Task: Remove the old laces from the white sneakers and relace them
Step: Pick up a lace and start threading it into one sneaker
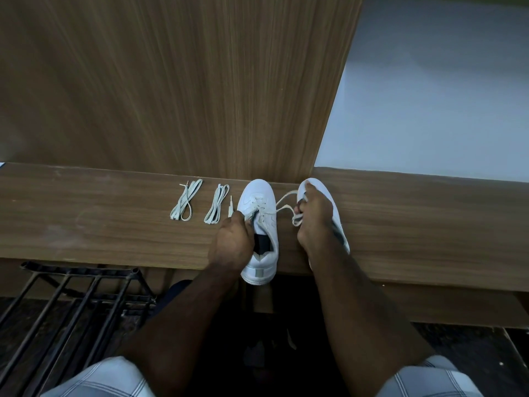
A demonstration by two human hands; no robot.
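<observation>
Head view: the left hand (233, 242) grips the near sneaker (262, 233) at its eyelets, while the right hand (313, 217) pinches its lace (286, 197), pulled sideways.

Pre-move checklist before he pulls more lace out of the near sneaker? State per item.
1. Left hand steadies the left sneaker: ok.
2. Right hand pinches the lace: ok.
3. Lace runs freely from eyelets to hand, no knot: cannot tell.
4. Right sneaker clear of the pull path: not ok, it lies under the right hand.
5. Two spare lace bundles lie apart on the shelf: ok.
</observation>
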